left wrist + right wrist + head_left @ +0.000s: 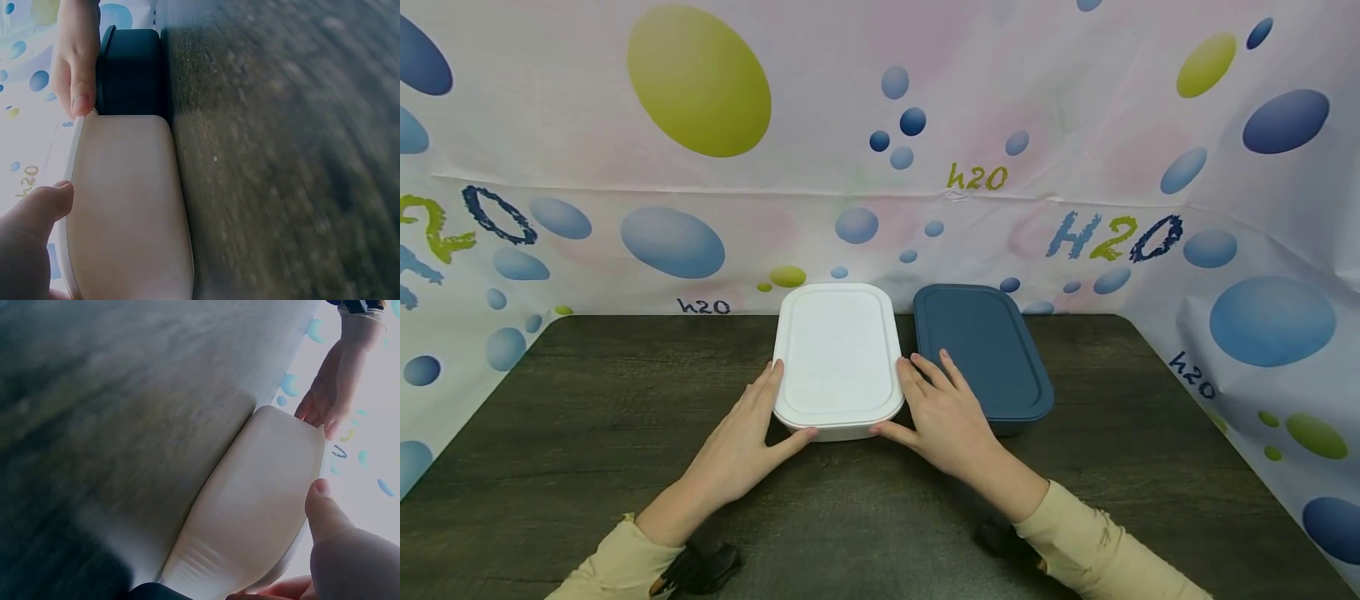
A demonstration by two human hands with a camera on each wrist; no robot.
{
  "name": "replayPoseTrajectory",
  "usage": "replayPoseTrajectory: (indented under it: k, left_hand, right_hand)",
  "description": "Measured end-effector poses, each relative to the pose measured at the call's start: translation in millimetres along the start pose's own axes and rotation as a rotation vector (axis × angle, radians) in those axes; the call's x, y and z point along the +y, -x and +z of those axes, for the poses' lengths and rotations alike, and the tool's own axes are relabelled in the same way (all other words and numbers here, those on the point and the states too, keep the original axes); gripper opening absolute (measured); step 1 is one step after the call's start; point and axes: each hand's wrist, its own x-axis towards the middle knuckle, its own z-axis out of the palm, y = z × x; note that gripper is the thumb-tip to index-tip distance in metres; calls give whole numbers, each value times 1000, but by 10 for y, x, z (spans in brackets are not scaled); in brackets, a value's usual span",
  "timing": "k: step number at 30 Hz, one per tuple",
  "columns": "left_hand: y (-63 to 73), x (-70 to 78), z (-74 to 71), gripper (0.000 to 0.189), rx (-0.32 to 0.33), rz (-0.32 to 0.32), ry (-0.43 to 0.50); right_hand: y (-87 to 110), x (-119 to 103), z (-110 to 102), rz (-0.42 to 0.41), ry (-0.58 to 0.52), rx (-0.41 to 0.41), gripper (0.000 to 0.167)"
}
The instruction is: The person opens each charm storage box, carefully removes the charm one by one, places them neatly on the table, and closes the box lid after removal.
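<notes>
The white box (837,358), lid on, sits on the dark table (625,433) just left of the blue box (981,350), likely set lengthwise so 2 hands can bracket it evenly. The left hand (737,450), fingers straight and unclenched, touches its rim away from the blue box; the right hand (946,425), loosely spread, touches the rim facing the blue box. Each thumb rests at a near corner.

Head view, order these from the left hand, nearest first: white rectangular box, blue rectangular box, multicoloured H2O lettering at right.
1. White box, touching the left hand.
2. Blue box, right of the white.
3. H2O lettering, on backdrop, farther right.
</notes>
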Motion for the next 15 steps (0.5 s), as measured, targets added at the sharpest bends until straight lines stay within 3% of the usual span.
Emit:
replayPoseTrajectory:
  k: [15]
  left_hand:
    - [-11, 20, -10, 105, -38, -12, 76]
  right_hand:
    - [-9, -51, 4, 20, -81, -31, 87]
